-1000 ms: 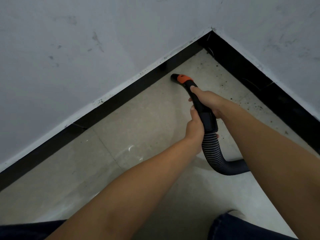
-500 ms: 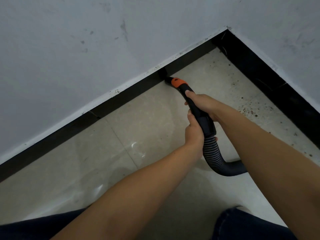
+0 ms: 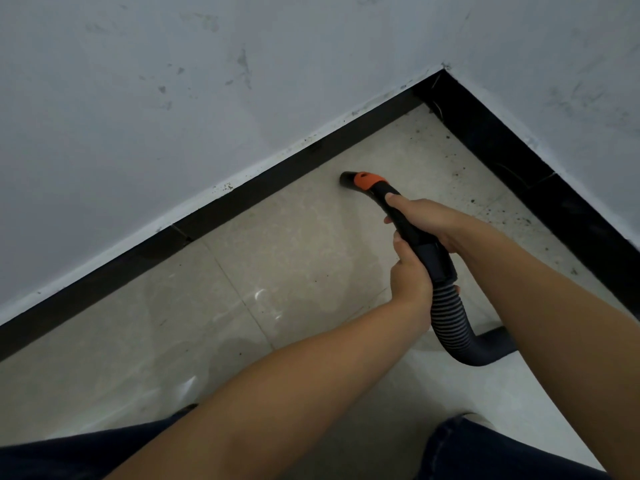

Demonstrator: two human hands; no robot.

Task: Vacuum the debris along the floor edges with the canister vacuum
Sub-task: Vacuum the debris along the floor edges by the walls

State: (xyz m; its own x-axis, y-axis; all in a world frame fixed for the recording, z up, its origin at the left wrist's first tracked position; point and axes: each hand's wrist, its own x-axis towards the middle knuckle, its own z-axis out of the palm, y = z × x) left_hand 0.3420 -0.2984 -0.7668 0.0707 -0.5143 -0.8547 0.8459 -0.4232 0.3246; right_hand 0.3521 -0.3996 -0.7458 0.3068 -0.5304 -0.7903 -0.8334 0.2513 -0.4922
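Both my hands hold the black vacuum hose handle (image 3: pixel 412 233). My right hand (image 3: pixel 424 216) grips it higher up, my left hand (image 3: pixel 410 280) lower, near the ribbed hose (image 3: pixel 450 320). The nozzle tip (image 3: pixel 348 180) with its orange collar (image 3: pixel 369 180) points at the beige tile floor (image 3: pixel 294 244), a short way off the black baseboard (image 3: pixel 242 202) on the left wall. Dark specks of debris (image 3: pixel 498 209) lie along the right baseboard (image 3: pixel 540 188) and toward the corner. The canister itself is out of view.
Two grey-white scuffed walls (image 3: pixel 173 98) meet in a corner (image 3: pixel 445 69) at the upper right. The hose curves down and away to the right behind my right arm. My dark-trousered knees (image 3: pixel 485 452) fill the bottom edge.
The nozzle has pulled back from the left baseboard onto the open tile. My view has shifted, so the corner sits further right and lower in the frame.
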